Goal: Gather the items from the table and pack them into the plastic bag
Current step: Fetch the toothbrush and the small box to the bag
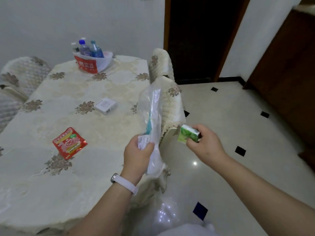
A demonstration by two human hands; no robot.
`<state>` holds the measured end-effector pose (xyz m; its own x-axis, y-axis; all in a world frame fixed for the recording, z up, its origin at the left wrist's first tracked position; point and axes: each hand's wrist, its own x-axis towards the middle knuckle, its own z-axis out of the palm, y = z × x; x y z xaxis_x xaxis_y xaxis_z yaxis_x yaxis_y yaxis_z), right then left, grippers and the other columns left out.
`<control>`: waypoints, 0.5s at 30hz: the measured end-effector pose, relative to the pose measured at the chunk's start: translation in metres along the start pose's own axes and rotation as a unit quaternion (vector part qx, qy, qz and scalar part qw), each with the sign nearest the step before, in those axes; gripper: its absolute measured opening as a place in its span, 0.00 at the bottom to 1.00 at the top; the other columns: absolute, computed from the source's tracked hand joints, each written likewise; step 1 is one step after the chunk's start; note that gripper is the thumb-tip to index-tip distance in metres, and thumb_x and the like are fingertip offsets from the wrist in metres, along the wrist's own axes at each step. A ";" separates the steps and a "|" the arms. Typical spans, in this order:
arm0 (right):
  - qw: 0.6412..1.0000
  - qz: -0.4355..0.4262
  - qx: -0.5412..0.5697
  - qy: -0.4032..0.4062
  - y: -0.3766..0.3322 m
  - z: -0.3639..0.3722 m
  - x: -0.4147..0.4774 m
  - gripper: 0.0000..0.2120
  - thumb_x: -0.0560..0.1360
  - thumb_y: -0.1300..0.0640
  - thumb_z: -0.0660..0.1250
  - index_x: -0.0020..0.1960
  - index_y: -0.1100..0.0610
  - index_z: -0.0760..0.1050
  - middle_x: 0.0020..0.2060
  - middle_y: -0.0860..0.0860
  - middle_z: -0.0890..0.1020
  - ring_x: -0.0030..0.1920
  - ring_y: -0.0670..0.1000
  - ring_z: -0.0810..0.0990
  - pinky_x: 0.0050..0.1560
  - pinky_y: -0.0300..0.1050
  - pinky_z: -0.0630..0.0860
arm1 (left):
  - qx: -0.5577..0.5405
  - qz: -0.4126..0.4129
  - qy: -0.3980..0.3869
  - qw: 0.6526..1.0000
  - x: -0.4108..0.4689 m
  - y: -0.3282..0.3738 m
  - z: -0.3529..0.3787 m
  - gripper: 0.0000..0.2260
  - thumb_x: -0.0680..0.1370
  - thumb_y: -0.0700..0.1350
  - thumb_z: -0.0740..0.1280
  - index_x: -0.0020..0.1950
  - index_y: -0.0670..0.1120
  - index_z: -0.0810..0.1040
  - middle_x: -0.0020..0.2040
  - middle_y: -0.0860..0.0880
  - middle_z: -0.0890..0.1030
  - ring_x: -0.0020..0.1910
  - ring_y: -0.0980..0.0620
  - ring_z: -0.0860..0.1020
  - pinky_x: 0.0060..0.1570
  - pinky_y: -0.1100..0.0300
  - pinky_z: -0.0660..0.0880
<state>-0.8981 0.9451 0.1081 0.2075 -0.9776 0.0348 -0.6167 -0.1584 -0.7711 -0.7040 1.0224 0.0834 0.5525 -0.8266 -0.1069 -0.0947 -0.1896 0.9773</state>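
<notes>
My left hand (137, 151) grips a clear plastic bag (150, 106) at the table's right edge; a long teal-and-white packaged item and a slip of paper show inside it. My right hand (205, 142) holds a small green-and-white box (187, 135) just right of the bag, over the floor. On the table lie a red snack packet (69, 143) at front left and a small white box (106, 105) near the middle.
The table wears a cream floral cloth (71, 92). A red-and-white bag (92, 63) with several bottles stands at its far end. Covered chairs stand at the left (20, 74) and right (162, 65). Tiled floor (230, 116) spreads to the right, a dark doorway behind.
</notes>
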 end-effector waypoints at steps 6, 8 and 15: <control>0.991 0.069 0.065 0.098 0.095 -0.123 0.020 0.06 0.69 0.60 0.68 0.42 0.52 0.73 0.36 0.52 0.77 0.35 0.52 0.74 0.36 0.45 0.70 | 0.032 0.030 -0.069 0.997 -0.011 0.045 0.151 0.08 0.74 0.39 0.71 0.47 0.52 0.80 0.39 0.57 0.84 0.38 0.60 0.81 0.36 0.67 0.77; 0.986 0.085 0.079 0.118 0.128 -0.161 0.024 0.06 0.69 0.61 0.68 0.41 0.52 0.73 0.33 0.50 0.76 0.33 0.49 0.72 0.32 0.39 0.67 | 0.045 0.049 -0.083 0.994 -0.012 0.057 0.199 0.06 0.74 0.40 0.71 0.45 0.51 0.80 0.39 0.55 0.84 0.39 0.56 0.82 0.40 0.60 0.78; 0.971 0.127 0.125 0.160 0.204 -0.256 0.033 0.09 0.70 0.62 0.69 0.41 0.49 0.73 0.32 0.47 0.75 0.32 0.46 0.71 0.29 0.34 0.65 | 0.052 0.043 -0.134 0.989 -0.021 0.086 0.317 0.05 0.74 0.42 0.72 0.47 0.51 0.80 0.42 0.52 0.85 0.44 0.50 0.84 0.50 0.44 0.81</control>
<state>-1.2110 0.8453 0.1147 -0.1976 -0.9802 -0.0121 -0.4059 0.0931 -0.9092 -0.9865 0.8555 0.1120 0.3005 -0.9502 -0.0827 -0.2236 -0.1545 0.9624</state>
